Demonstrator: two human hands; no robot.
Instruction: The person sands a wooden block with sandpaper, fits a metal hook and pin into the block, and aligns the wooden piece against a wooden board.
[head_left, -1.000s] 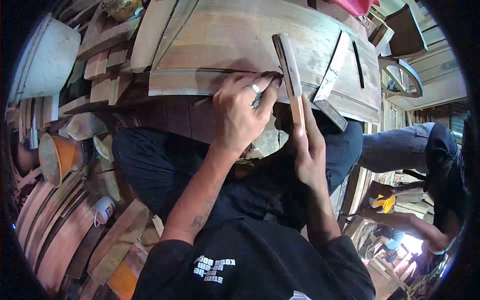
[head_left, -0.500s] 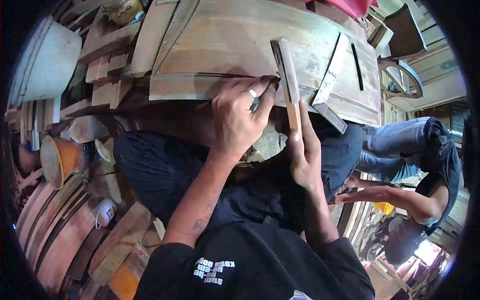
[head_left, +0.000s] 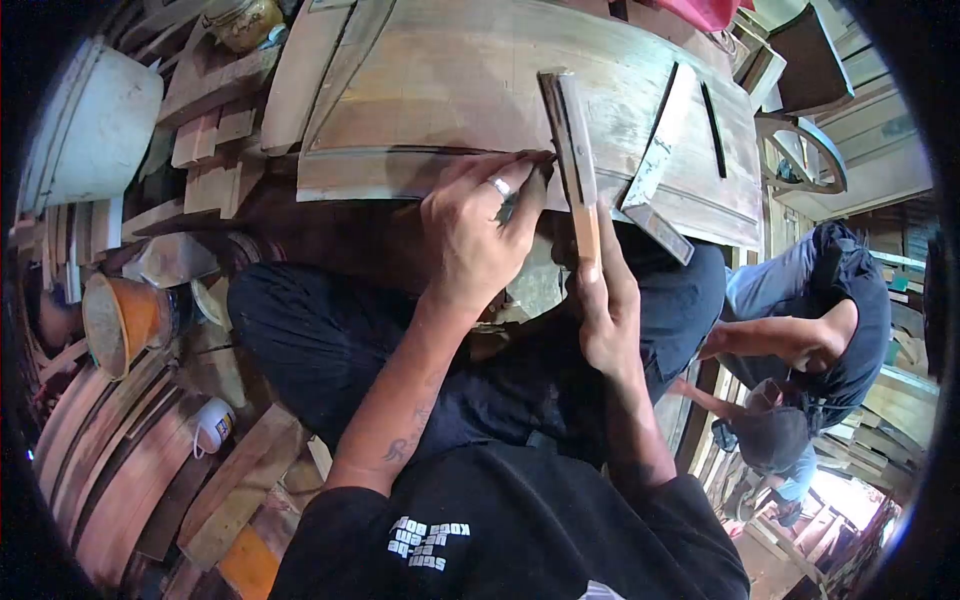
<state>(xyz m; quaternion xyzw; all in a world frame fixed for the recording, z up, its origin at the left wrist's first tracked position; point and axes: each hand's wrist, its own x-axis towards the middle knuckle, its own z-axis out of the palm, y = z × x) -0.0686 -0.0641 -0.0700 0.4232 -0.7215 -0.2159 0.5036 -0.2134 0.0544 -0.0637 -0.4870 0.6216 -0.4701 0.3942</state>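
My left hand (head_left: pixel 475 225), with a ring on one finger, rests at the near edge of a wide wooden board (head_left: pixel 450 60). Its fingertips are pinched together over a dark groove; something small and dark is between them, too hidden to name. My right hand (head_left: pixel 610 310) is wrapped round the pale wooden handle of a long, narrow tool (head_left: pixel 572 140) with a greyish upper part. The tool stands up beside my left fingertips; its exact kind is unclear. To its right a try square (head_left: pixel 655 160) lies on the board, with a slim black stick (head_left: pixel 713 130) farther right.
At right a co-worker (head_left: pixel 835 320) bends over near stacked timber. A white bucket (head_left: pixel 95 125), an orange container (head_left: pixel 120 315), a white cup (head_left: pixel 212 425) and curved wooden pieces (head_left: pixel 130 470) lie to the left. A curved wooden frame (head_left: pixel 825 160) stands beyond the board's right end.
The tool in my right hand has turned slightly and its top has shifted a little left. My left hand stays nearly in place. The co-worker has bent lower and moved.
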